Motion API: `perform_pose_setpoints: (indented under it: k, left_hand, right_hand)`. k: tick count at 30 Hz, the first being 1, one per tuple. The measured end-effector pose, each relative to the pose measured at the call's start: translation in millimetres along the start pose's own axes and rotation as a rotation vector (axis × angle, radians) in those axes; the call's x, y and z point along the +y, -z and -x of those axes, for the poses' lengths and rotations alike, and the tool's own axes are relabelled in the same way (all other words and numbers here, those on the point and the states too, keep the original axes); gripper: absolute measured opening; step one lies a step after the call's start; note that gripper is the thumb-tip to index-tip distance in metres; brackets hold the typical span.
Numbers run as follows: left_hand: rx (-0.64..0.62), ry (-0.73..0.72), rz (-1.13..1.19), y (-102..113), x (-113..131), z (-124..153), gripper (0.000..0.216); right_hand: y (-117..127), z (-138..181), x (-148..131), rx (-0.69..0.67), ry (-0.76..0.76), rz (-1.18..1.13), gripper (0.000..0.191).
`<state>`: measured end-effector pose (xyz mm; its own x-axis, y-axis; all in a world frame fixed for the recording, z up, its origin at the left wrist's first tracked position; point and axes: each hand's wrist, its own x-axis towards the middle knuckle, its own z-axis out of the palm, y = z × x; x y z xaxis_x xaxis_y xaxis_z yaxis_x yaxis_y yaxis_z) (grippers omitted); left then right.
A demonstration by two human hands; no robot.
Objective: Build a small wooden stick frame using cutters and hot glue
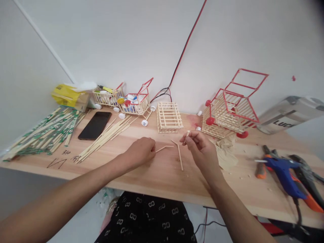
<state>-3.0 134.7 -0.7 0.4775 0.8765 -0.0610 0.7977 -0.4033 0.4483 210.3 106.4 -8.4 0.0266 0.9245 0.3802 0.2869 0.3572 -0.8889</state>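
My left hand (141,152) is closed low over the table, and a thin bent wooden stick (164,147) sticks out from its fingertips. A short pale piece of stick (187,133) sits pinched between the thumb and fingers of my right hand (204,150), which is raised slightly. Between the hands, another bent stick (180,157) lies on the wood. Just beyond them stands a small slatted frame (169,117) built of such sticks.
Loose sticks (106,138), a phone (95,125) and green-wrapped chopsticks (45,133) lie left. Small stick-built carts (135,104) line the wall. A larger red-trimmed cart (229,109) stands right, near a blue glue gun (285,173), pliers (307,175) and a grey container (291,114).
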Motion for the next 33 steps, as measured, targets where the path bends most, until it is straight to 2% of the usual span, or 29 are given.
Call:
perform_pose_setpoints:
  k: [4, 9, 12, 16, 22, 26, 29, 33]
  left_hand:
    - [0.018, 0.008, 0.251, 4, -8, 3, 0.01]
    - [-0.041, 0.131, 0.799, 12, -9, 4, 0.015]
    - [-0.074, 0.135, 1.103, 14, -5, 2, 0.022]
    - [-0.071, 0.132, 1.322, 16, -3, -4, 0.031]
    - [-0.077, 0.073, 1.366, 17, -9, -13, 0.026]
    - [0.009, 0.052, 1.2, 13, -14, -10, 0.02]
    - [0.02, 0.046, 1.087, 14, -18, -6, 0.019]
    - [-0.003, 0.03, 0.995, 18, -22, -6, 0.02]
  right_hand:
    - [0, 1, -2, 0.033, 0.023, -0.037, 0.008]
    - [-2, 3, -1, 0.047, 0.044, -0.022, 0.01]
    - [-2, 2, 0, 0.025, 0.049, -0.009, 0.01]
    - [-2, -1, -4, -0.01, 0.047, 0.071, 0.013]
    - [-5, -17, -17, -0.072, 0.043, 0.109, 0.015]
    - [-5, -29, -17, -0.016, 0.037, 0.035, 0.013]
    - [-6, -32, -14, 0.014, 0.005, 0.025, 0.014]
    - [-14, -27, -11, -0.081, -0.064, -0.018, 0.017]
